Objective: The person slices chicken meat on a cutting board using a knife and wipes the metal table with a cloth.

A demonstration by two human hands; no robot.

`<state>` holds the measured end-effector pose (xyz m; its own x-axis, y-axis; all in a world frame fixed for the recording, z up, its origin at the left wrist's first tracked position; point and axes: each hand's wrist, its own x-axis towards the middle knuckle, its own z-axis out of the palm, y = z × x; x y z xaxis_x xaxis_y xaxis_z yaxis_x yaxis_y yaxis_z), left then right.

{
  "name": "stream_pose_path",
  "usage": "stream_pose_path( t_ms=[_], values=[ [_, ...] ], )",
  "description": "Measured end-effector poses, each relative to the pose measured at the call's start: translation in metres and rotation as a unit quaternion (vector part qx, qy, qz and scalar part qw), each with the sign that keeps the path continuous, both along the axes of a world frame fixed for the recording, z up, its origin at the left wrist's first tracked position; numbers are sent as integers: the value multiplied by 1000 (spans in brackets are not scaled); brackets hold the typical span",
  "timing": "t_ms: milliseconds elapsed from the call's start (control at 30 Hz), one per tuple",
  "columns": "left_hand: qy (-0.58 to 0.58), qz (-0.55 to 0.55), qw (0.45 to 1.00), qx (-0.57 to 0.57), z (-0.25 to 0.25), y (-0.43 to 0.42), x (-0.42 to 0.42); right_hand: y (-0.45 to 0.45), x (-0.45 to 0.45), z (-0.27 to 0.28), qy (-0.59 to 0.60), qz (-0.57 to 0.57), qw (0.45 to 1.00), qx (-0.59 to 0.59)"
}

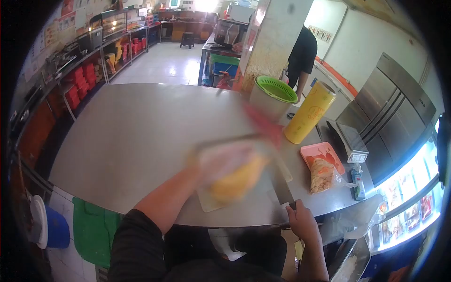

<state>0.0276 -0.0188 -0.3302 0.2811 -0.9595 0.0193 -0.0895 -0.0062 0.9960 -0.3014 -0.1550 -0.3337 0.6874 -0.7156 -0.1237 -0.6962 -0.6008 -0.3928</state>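
My left hand (228, 160) is smeared by motion over the cutting board (211, 203), at a blurred yellow cloth-like thing (239, 181). Its fingers cannot be made out. In my right hand (301, 217), at the table's front edge, is the handle of a knife. The knife's broad blade (282, 190) points away from me beside the board. A blurred red thing (263, 122) lies beyond the board. Right of the knife, a clear bag of pale pieces (321, 177) rests against a pink tray (336, 157).
On the steel table (117, 141) stand a yellow roll (310, 113) and a pot with a green basket (276, 89). A scale (353, 141) sits at the right. Beyond the pillar (277, 42) stands a person in dark clothing (303, 54). A green bin lid (94, 232) is lower left.
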Motion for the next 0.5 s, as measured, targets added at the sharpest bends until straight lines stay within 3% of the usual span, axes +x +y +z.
stream_pose_path(
  t_ms=[33, 67, 100, 167, 233, 333, 400, 500],
  values=[
    [1, -1, 1000, 2, -14, -5, 6, 2, 0, 0, 1, -1, 1000, 2],
    [-182, 42, 982, 5, -45, -16, 19, 5, 0, 1, 1, -12, 1000, 6],
    [-358, 82, 930, 7, -78, -28, 35, 7, -1, 1, 2, -24, 1000, 9],
    [-385, 71, 920, -23, -166, -55, 89, 4, -1, -11, -1, -5, 1000, -8],
    [-412, 59, 908, -51, -183, -62, 102, 10, 1, -14, -5, 13, 1000, -23],
    [-292, 85, 951, 57, -128, -39, 79, 27, 22, -5, -19, 32, 999, 30],
    [-447, 106, 877, 142, -65, -24, 44, 35, 33, -6, -36, 75, 996, 19],
    [-412, 114, 895, 127, -80, -24, 54, 39, 47, 1, 28, 77, 997, -11]
  ],
)
